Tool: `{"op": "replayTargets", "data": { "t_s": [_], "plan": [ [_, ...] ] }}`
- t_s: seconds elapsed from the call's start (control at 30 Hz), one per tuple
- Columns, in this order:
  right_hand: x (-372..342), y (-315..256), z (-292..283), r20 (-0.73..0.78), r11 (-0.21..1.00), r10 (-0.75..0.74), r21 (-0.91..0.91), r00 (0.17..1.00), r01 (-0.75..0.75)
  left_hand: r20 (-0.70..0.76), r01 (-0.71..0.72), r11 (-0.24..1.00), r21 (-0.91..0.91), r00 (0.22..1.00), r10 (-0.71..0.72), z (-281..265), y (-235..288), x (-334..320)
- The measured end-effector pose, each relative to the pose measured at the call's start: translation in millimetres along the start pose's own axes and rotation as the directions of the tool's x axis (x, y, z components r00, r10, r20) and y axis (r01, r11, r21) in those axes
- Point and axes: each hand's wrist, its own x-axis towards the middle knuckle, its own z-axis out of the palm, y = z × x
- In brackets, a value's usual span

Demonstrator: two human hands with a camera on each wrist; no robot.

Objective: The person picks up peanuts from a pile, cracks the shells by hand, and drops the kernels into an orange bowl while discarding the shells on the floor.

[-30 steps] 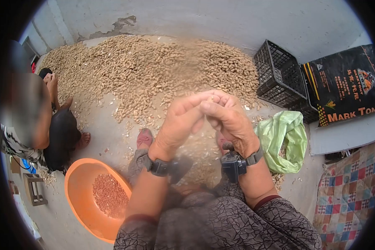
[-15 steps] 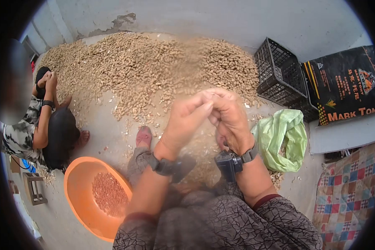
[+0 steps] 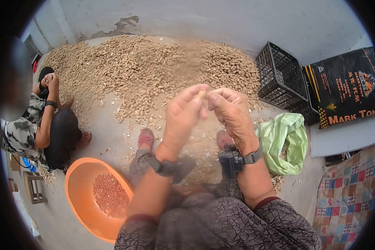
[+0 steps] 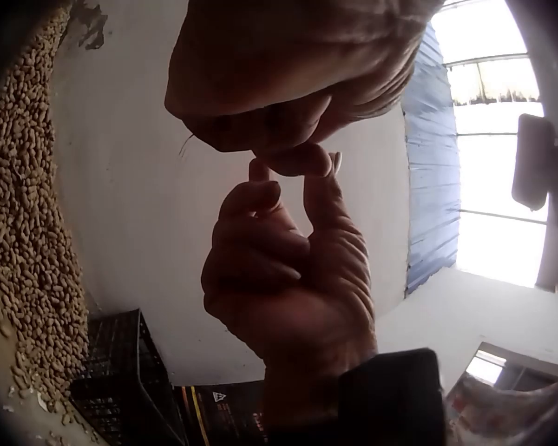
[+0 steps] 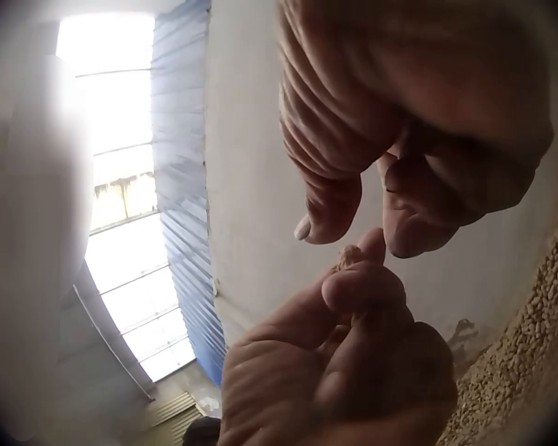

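Note:
Both bare hands meet over the floor in the head view. My left hand (image 3: pixel 182 118) pinches a peanut (image 3: pixel 201 94) between thumb and fingertips; the right wrist view shows it as a small pale lump (image 5: pixel 350 255) there. Close beside it is my right hand (image 3: pixel 234 118), its thumb and forefinger parted with nothing seen between them, tips right by the peanut. The other right fingers bend toward the palm. Past the hands spreads a large heap of unshelled peanuts (image 3: pixel 141 71). An orange basin (image 3: pixel 77 196) at lower left contains reddish shelled peanuts (image 3: pixel 108 191).
A light green sack (image 3: pixel 275 141) stands open to the right, with shells beside it. Black crates (image 3: pixel 279 79) and a black printed bag (image 3: pixel 346 87) are by the wall. Another person (image 3: pixel 25 133) sits at left, hands together. A checked cloth (image 3: pixel 350 196) lies at lower right.
The hands were pressed together at the fingertips before; now the fingertips have drawn slightly apart, and the peanut shows at the left fingertips.

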Motion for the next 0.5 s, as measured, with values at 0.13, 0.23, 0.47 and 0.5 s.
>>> {"op": "replayTargets", "data": {
  "t_s": [0.13,0.23,0.47,0.5],
  "plan": [
    [0.8,-1.4,-1.3,0.172,0.977,0.058,0.195,0.983,-0.091,0.043,-0.157,0.974,0.163,0.987,0.152,-0.5,-13.8,2.8],
    [1.6,2.4,2.5,0.185,0.943,0.065,0.310,0.981,-0.121,-0.017,-0.187,0.965,0.182,0.981,0.194,6.1,-18.3,1.0],
    [3.8,13.1,20.4,0.052,0.961,-0.256,0.125,0.965,0.248,-0.228,-0.170,0.985,0.007,0.959,0.167,15.4,-21.4,-1.1],
    [3.0,12.9,23.3,0.054,0.962,-0.253,0.124,0.966,0.245,-0.231,-0.169,0.986,0.006,0.959,0.165,15.1,-21.9,-0.1]
  ]
}}
